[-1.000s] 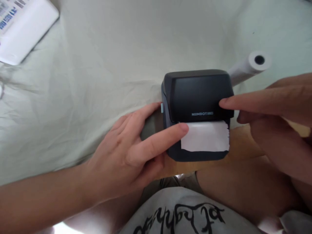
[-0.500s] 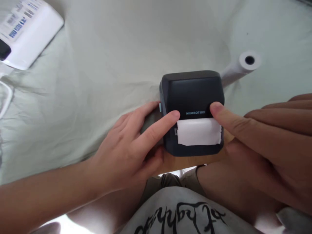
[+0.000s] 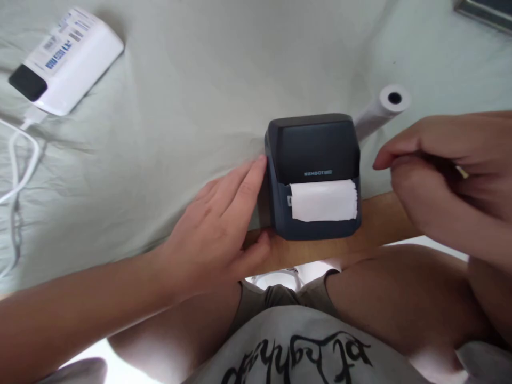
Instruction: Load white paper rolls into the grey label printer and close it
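Observation:
A dark blue label printer (image 3: 316, 149) stands near the table's front edge, its lid down, with a strip of white paper (image 3: 325, 200) coming out of its front slot. My left hand (image 3: 224, 218) rests against the printer's left side, fingers stretched out and nothing gripped. To the right of the printer, and apart from it, my right hand (image 3: 436, 165) is curled with thumb and forefinger close together. A small yellowish bit shows between its fingers, too small to name. Behind the printer's right side lies a roll of white paper (image 3: 370, 118).
A white device (image 3: 86, 64) with a label and a black panel lies at the upper left, a white cable (image 3: 36, 154) plugged into it. The corner of a dark object (image 3: 486, 13) shows at the top right. Pale green cloth (image 3: 192, 80) covers the table.
My right hand has come off the printer, moved right and curled. My left forefinger has left the printer's top and lies along its side. The view has shifted slightly.

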`<control>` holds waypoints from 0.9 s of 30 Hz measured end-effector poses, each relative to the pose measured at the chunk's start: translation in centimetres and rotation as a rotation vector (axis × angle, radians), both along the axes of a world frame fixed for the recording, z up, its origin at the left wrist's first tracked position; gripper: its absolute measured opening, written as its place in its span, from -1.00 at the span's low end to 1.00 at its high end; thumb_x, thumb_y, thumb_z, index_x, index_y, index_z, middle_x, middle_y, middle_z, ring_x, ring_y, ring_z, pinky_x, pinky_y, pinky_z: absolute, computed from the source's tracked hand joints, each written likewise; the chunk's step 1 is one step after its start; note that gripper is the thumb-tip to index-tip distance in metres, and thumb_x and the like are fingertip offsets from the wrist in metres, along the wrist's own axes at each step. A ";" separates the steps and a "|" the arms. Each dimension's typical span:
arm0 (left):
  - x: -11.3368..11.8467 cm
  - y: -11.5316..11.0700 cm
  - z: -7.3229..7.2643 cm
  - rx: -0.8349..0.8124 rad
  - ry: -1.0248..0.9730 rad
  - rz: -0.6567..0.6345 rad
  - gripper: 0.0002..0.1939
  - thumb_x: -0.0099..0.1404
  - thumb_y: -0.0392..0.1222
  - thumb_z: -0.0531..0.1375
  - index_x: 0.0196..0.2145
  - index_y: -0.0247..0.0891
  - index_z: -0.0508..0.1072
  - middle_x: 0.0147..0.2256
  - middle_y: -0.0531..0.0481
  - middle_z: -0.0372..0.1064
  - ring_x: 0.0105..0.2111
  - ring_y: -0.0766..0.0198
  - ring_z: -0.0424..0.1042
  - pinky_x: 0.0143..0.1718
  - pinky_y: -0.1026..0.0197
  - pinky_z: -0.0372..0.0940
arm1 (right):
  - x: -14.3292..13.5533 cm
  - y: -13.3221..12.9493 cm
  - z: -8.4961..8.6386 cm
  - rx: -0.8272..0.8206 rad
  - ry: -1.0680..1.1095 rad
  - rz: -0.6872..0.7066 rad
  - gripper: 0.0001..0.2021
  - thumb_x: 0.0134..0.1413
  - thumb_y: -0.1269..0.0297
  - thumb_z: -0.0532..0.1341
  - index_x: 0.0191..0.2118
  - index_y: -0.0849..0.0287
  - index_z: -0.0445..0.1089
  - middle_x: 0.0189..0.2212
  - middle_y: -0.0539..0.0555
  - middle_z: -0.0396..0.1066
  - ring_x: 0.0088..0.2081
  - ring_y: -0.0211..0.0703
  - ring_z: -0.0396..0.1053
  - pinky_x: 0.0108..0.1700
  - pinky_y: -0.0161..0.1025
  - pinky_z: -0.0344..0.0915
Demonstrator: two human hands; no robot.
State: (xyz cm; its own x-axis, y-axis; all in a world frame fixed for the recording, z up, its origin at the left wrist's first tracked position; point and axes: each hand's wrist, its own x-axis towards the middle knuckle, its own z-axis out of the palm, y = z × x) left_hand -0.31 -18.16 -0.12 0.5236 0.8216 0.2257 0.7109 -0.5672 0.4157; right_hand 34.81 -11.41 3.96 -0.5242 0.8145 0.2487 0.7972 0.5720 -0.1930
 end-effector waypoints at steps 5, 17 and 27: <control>-0.2 0.0 0.1 -0.063 0.044 -0.021 -0.06 0.62 -0.15 0.23 0.83 -0.39 0.18 0.64 -0.56 0.48 0.61 -0.45 0.62 0.58 -0.38 0.70 | -0.6 2.1 -0.3 -0.198 -0.022 0.216 -0.66 0.81 0.02 0.01 -0.08 0.07 0.32 -0.47 -0.08 0.37 -0.53 -0.29 0.15 -0.31 -0.12 0.03; -0.4 0.6 0.7 -0.068 -0.044 0.062 -0.30 0.73 -0.26 0.25 0.72 -0.05 0.40 0.74 -0.33 0.32 0.71 -0.25 0.52 0.66 -0.24 0.66 | -0.2 3.9 -0.9 -0.264 -0.032 0.296 -0.74 0.78 0.03 0.03 -0.02 0.04 0.27 -0.38 -0.03 0.38 -0.44 -0.21 0.27 -0.30 -0.11 0.10; -0.5 0.4 0.0 -0.107 -0.057 0.086 -0.13 0.69 -0.10 0.19 0.85 -0.11 0.19 0.67 -0.29 0.49 0.59 -0.36 0.64 0.56 -0.36 0.72 | -0.4 2.2 -0.8 -0.303 -0.109 -0.051 -0.43 0.83 -0.19 -0.11 0.30 -0.02 0.55 -0.05 0.19 0.65 0.16 0.10 0.69 0.09 0.06 0.55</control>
State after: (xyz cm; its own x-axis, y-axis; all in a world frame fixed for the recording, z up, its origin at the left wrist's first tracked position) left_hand -0.82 -17.78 -0.15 0.4387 0.8840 0.1618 0.7286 -0.4552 0.5117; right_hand 34.46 -9.18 3.18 -0.4906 0.8690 -0.0642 0.8489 0.4601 -0.2603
